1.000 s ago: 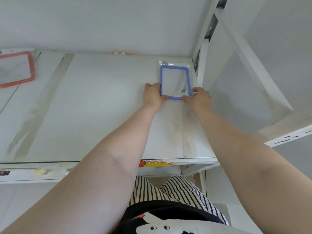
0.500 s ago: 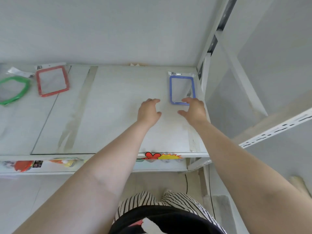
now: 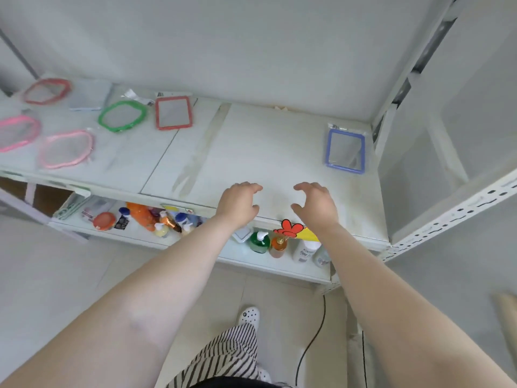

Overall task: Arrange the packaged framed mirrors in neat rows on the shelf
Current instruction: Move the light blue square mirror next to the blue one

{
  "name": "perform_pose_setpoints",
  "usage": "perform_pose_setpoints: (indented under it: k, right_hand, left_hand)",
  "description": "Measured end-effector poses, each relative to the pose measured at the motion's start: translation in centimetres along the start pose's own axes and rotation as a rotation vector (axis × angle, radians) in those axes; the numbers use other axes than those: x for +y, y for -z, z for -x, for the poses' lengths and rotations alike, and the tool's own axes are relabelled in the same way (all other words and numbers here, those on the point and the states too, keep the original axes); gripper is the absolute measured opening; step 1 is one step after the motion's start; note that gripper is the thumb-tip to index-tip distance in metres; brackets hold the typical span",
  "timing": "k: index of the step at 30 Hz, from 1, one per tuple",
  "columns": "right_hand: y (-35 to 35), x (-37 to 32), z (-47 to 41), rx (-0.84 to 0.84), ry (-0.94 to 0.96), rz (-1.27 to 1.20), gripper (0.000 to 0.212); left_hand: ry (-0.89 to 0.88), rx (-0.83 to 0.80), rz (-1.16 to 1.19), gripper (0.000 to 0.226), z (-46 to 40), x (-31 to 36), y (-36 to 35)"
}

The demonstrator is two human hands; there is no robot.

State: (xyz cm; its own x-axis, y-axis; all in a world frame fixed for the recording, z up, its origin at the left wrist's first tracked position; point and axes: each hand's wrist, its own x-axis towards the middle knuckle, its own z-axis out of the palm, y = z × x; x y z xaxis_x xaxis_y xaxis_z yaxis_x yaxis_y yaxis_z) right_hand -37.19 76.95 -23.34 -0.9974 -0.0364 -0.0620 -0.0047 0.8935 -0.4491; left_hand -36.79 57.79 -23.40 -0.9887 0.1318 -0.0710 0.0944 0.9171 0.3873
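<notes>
both empty hands hover near the blue mirror (image 3: 345, 151) on the shelf (image 3: 268, 152).

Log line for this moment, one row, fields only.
hands: left open, right open, both empty | blue mirror: flat, shelf right rear | red mirror: flat, mid-left | step: blue placed

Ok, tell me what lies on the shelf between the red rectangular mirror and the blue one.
Nothing: the head view shows bare shelf between the red rectangular mirror and the blue mirror, crossed only by a seam and pale streaks.
</notes>
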Motion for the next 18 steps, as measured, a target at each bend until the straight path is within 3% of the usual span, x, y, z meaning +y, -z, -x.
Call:
perform_pose_setpoints:
  k: [8, 18]
  right_hand:
    - [-4.7, -7.1, 6.9, -0.110, 0.131, -0.004, 0.045]
    - [-10.5, -18.7, 9.4, -0.155, 0.192, 0.025, 0.049]
  left_hand:
    - [0.116, 0.011, -0.013, 0.051, 10.6, -5.3, 1.2]
    - [0.159, 0.035, -0.058, 0.044, 15.9, -16.7, 5.2]
